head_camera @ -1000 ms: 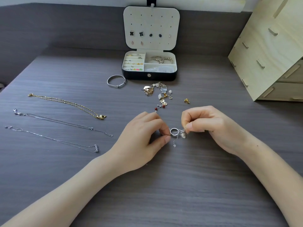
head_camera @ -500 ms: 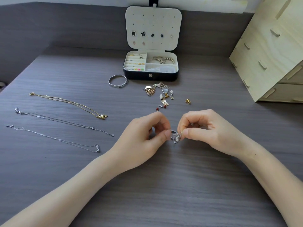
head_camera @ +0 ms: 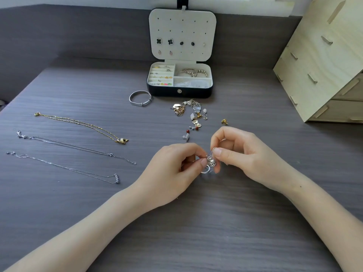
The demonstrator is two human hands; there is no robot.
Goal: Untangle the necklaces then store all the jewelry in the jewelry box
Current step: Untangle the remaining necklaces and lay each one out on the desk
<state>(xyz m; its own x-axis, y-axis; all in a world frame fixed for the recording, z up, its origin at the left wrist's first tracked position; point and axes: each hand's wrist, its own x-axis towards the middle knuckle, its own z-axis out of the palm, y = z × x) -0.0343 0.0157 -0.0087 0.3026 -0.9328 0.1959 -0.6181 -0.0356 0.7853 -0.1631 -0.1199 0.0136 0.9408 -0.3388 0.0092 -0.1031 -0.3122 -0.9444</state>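
Note:
My left hand [head_camera: 174, 173] and my right hand [head_camera: 241, 154] meet over the table's middle, both pinching a small tangle of silver jewelry [head_camera: 210, 163]: a ring and a round charm. Three untangled necklaces lie in a row at the left: a gold one [head_camera: 82, 124], a silver one [head_camera: 74, 147] and a thinner silver one [head_camera: 64, 167]. The open jewelry box [head_camera: 179, 91] stands at the back, with earrings pinned in its lid and pieces in its compartments. A loose pile of jewelry [head_camera: 191, 112] lies just in front of the box.
A silver bangle [head_camera: 140, 98] lies left of the box. One gold earring [head_camera: 225, 121] sits alone right of the pile. A light wooden drawer unit [head_camera: 322, 61] fills the right back corner. A grey wall panel runs behind the table.
Both hands have drawn closer together and shifted a little. The silver ring has turned down under my left thumb and the charm now sits between the fingertips.

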